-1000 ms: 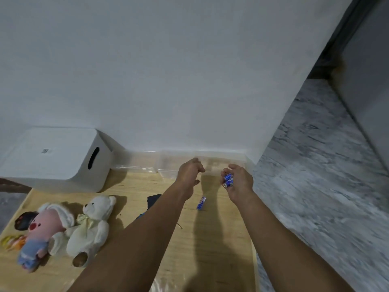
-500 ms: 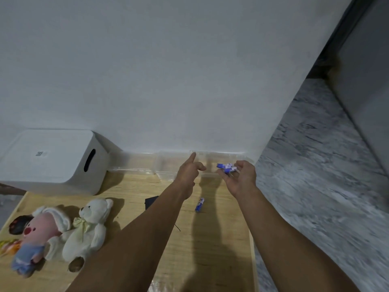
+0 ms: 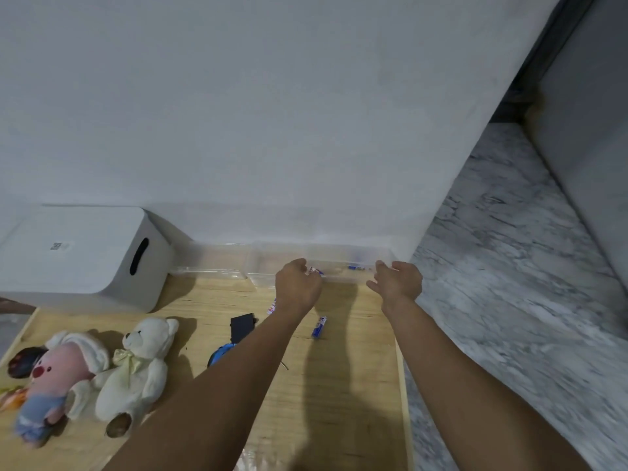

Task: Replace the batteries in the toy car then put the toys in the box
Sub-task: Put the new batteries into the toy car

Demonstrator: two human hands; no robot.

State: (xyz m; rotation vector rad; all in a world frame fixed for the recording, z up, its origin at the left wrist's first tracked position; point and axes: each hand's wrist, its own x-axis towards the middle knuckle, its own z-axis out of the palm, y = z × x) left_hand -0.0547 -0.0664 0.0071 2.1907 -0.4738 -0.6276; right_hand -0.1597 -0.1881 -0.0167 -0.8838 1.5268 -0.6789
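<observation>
Left hand (image 3: 298, 285) is at the near rim of the clear tray (image 3: 339, 278) against the wall, fingers curled, pinching what looks like a small red-and-white battery (image 3: 314, 270) at the fingertips; exact grip is blurred. Right hand (image 3: 397, 279) is at the tray's right end, fingers loosely bent, nothing visibly in it; can't tell if it touches the rim. Hands are apart, tray span between them. Blue batteries (image 3: 355, 267) lie inside the tray near the right hand. Loose on the wooden table (image 3: 339, 385): one blue battery (image 3: 319, 328) between the forearms, another red-white cell (image 3: 272, 306) just by the left wrist. Toy car (image 3: 221, 353) is mostly hidden under the left forearm, only a blue edge shows; black battery cover (image 3: 242, 326) sits just beside it. Risks: old and new cells look similar and are scattered, easy to mix up. The round cell on the table could roll off the right edge if a forearm nudges it. Left forearm sweeping back could knock the car or cover. Plush bear (image 3: 136, 368) and pink plush (image 3: 51, 379) lie at left, white box (image 3: 85, 253) behind them, well apart from the work.
</observation>
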